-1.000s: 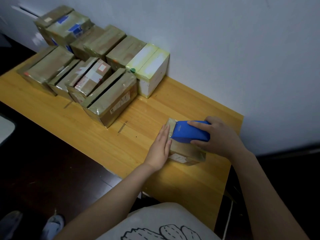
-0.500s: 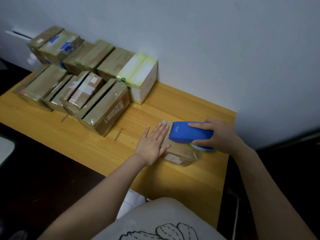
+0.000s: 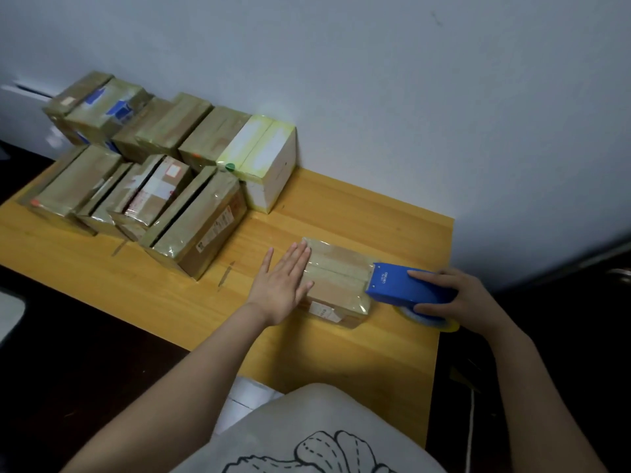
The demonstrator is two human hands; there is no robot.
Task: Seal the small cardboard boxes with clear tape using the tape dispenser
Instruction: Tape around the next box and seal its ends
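Blue tape dispenser [image 3: 406,288] is at the table's [image 3: 341,353] right end, blade at the small cardboard box's [image 3: 336,281] edge, right hand [image 3: 457,298] curled round it. Left hand [image 3: 283,285] lies flat, fingers straight, on the box's other end. Risks: a skewed pull could tear the tape raggedly or wrinkle it, and the box could slide if the flat hand eases. Box lies toward the table's right end: brown, glossy tape over the top seam, label on the front.

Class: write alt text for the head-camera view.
A right hand grips a blue tape dispenser at the right end of a small cardboard box on a wooden table; the flat left hand presses its left end. More boxes line the wall.
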